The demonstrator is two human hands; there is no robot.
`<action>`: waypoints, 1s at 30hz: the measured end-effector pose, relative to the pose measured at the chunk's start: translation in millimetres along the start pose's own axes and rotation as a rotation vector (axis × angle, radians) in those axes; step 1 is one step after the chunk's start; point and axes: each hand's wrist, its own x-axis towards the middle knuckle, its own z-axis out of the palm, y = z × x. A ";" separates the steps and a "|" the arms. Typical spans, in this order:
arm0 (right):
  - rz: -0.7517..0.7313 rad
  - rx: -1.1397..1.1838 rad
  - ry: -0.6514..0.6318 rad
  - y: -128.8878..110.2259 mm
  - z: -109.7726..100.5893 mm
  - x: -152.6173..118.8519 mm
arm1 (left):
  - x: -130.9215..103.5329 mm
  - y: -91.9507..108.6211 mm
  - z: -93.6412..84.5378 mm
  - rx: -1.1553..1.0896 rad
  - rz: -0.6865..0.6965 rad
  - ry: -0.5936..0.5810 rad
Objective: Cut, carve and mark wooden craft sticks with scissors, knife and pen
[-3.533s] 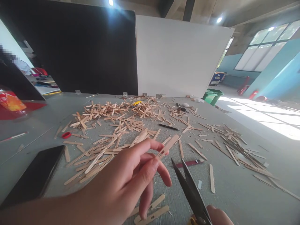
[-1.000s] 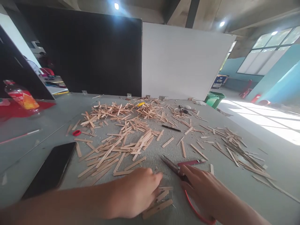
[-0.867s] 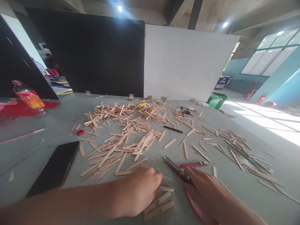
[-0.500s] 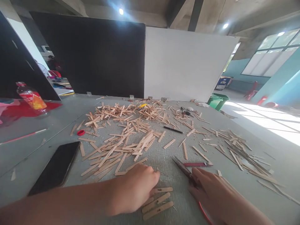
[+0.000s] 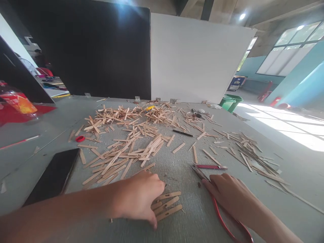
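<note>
My left hand point(image 5: 140, 195) hovers at the left ends of several wooden craft sticks point(image 5: 169, 212) with small slots cut in them. Its thumb points down, apart from the curled fingers; whether it touches the sticks is hard to see. Red-handled pliers point(image 5: 201, 173) lie along the tabletop under my right hand point(image 5: 229, 189), which is closed over them near the pivot, with the handles spread behind. Just beyond their jaws is a slim red tool with a metal tip point(image 5: 212, 167).
Loose craft sticks point(image 5: 131, 152) spread in a heap across the table. A black phone point(image 5: 53, 175) and a red bottle cap point(image 5: 80, 138) lie left. A black pen point(image 5: 182, 133) is beyond the pliers; split strips point(image 5: 263, 162) lie right. A drink bottle point(image 5: 19, 101) stands far left.
My left hand's thumb has swung out from the fingers, uncovering more of the slotted sticks. My right hand has shifted back along the pliers. The view has tilted down and shifted right.
</note>
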 end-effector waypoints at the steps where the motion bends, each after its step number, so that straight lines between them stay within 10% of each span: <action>1: 0.000 -0.019 0.020 -2.0 1.3 -0.1 | -0.6 1.6 -0.7 0.037 -0.010 -0.017; 11: -0.850 0.280 0.199 -49.5 6.6 -20.9 | 2.7 -1.7 -6.5 0.084 0.030 -0.019; 30: -0.870 0.414 0.252 -47.1 12.9 -14.8 | 10.0 -6.7 0.6 0.061 0.091 0.023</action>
